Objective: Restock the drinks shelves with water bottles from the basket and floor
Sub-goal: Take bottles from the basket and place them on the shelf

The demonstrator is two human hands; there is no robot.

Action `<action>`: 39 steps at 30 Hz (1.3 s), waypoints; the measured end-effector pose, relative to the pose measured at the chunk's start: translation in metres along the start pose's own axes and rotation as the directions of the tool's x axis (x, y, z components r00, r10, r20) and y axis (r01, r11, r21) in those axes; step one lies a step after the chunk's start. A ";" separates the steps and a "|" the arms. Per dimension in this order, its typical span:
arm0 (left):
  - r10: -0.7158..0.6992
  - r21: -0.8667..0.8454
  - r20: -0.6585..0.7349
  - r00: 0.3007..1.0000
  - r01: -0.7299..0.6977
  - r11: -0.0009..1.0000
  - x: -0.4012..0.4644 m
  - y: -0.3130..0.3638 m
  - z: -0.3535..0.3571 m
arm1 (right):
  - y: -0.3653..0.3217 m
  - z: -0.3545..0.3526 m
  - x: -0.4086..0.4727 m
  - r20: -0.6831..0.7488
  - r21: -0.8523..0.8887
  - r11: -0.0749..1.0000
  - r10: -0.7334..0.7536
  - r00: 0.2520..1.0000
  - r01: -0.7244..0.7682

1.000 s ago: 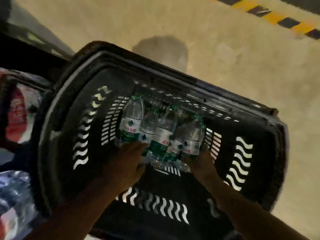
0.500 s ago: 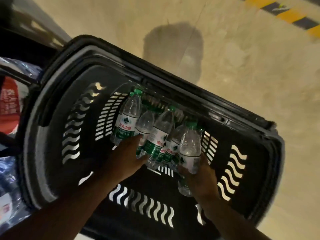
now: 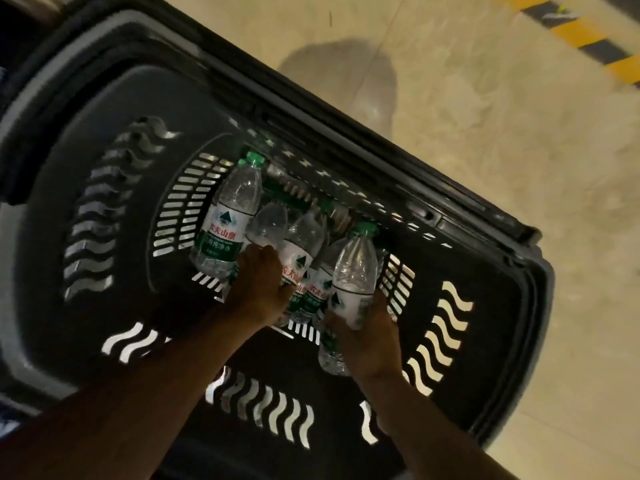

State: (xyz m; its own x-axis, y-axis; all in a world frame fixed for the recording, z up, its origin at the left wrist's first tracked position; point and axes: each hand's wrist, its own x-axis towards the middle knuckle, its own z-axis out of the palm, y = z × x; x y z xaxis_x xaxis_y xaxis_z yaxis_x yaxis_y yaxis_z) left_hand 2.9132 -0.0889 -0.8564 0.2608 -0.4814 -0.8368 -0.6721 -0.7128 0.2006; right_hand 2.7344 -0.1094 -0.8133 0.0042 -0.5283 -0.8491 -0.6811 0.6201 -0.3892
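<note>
A black plastic basket [image 3: 104,98] with wavy slots fills the view. Several clear water bottles with green caps and white-green labels lie clustered at its far side. My left hand [image 3: 258,284] reaches into the cluster and grips the bottles in the middle [image 3: 299,251]; the leftmost bottle [image 3: 227,220] lies beside its fingers. My right hand [image 3: 370,336] grips a bottle [image 3: 355,275] by its lower half and holds it upright above the others. Another bottle's base [image 3: 329,356] shows just left of that hand.
The basket stands on a beige concrete floor [image 3: 485,150]. A yellow-and-black striped marking [image 3: 585,32] runs across the floor at the top right. Dark shapes edge the far left of the frame.
My right hand has raised its bottle further out of the cluster. My left hand has closed in on the middle bottles. The camera has moved closer to the basket.
</note>
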 end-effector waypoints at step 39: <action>-0.198 -0.787 -0.612 0.765 -0.615 0.057 -0.706 -0.051 -0.291 | -0.319 -0.181 -0.592 0.528 0.209 0.666 -0.693 0.491 0.716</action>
State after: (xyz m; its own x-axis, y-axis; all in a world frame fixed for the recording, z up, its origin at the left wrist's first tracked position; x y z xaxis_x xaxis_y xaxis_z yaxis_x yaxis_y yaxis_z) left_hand 2.9648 0.1389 -0.1272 0.7572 -0.5394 -0.3685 0.3469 -0.1460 0.9265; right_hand 2.8166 -0.0994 -0.1223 0.8604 -0.3832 -0.3359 -0.2981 0.1559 -0.9417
